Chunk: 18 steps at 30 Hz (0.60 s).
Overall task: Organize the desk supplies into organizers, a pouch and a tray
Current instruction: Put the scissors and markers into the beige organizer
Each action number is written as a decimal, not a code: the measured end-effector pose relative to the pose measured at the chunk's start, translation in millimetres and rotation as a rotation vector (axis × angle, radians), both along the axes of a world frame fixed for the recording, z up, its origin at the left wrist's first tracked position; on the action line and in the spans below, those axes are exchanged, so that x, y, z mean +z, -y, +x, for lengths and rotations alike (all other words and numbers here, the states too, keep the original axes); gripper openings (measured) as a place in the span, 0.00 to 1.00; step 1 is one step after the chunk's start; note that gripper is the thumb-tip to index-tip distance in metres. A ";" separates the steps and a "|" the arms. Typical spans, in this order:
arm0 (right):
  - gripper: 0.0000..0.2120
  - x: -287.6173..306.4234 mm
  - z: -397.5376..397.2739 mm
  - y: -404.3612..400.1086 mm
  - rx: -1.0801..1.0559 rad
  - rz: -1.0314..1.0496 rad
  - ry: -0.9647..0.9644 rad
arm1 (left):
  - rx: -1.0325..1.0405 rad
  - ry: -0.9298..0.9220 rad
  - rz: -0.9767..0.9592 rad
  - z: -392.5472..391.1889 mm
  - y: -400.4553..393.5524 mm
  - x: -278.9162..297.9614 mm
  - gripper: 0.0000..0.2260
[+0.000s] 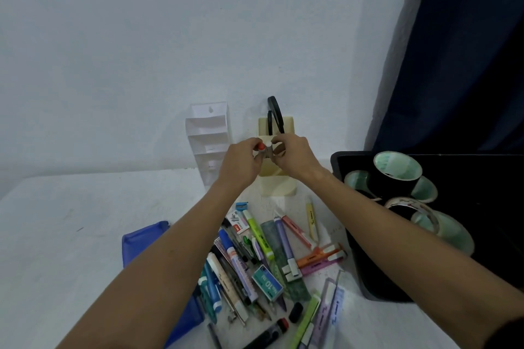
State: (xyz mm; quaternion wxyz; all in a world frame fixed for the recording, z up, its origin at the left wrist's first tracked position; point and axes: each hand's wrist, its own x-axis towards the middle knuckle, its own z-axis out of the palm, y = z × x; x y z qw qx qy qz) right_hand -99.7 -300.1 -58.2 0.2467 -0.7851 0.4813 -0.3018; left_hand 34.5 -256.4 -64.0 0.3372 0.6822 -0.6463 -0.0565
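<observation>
Both hands meet in front of the cream organizer (276,187) by the wall. My left hand (241,160) and my right hand (295,154) together pinch a small grey item with a red tip (263,147); what it is I cannot tell. Black scissors (274,113) stand in the cream organizer. A white tiered organizer (208,136) leans on the wall to its left. A heap of pens, highlighters and staple boxes (269,258) lies on the white desk. The blue pouch (144,241) lies under my left forearm. A black tray (482,221) at right holds tape rolls (397,167).
The white desk (71,221) meets a white wall at the back. A dark blue curtain (467,51) hangs at the right behind the tray. A black-and-red marker (269,334) and a black cap (296,312) lie near the front edge.
</observation>
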 end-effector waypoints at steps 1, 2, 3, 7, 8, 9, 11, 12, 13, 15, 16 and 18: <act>0.17 -0.6 -2.1 -0.5 0.006 0.031 0.005 | -0.006 -0.001 0.009 -0.3 -1.3 0.0 0.07; 0.20 -1.8 -4.3 -1.0 0.011 0.055 0.007 | -0.007 -0.007 0.018 -0.9 -3.8 0.5 0.09; 0.22 -2.6 -6.8 -1.6 0.011 0.070 0.008 | -0.001 -0.018 0.026 -1.5 -6.7 1.3 0.12; 0.22 -1.0 -15.8 -10.5 -0.003 0.063 0.020 | 0.050 -0.053 0.053 -0.6 -23.6 2.6 0.21; 0.21 0.9 -18.1 -15.9 0.002 0.057 0.023 | 0.056 -0.062 0.052 -0.4 -31.0 2.7 0.21; 0.19 4.8 -20.3 -21.8 0.018 0.052 0.021 | 0.060 -0.077 0.049 0.2 -38.8 4.5 0.21; 0.15 11.4 -23.5 -38.0 0.092 0.066 -0.024 | 0.068 -0.098 0.050 1.4 -61.7 7.8 0.20; 0.14 13.4 -24.0 -48.0 0.147 0.083 -0.067 | 0.070 -0.100 0.059 2.4 -76.2 8.2 0.19; 0.13 15.7 -24.0 -57.7 0.202 0.097 -0.116 | 0.068 -0.103 0.074 3.9 -89.7 8.5 0.18; 0.12 17.1 -22.2 -76.9 0.309 0.116 -0.225 | 0.053 -0.103 0.121 7.1 -116.8 6.8 0.16; 0.11 15.0 -20.7 -87.3 0.367 0.127 -0.278 | 0.048 -0.105 0.156 8.1 -132.4 3.9 0.15; 0.11 9.4 -17.3 -104.9 0.473 0.158 -0.396 | 0.027 -0.103 0.232 9.3 -161.3 -2.4 0.11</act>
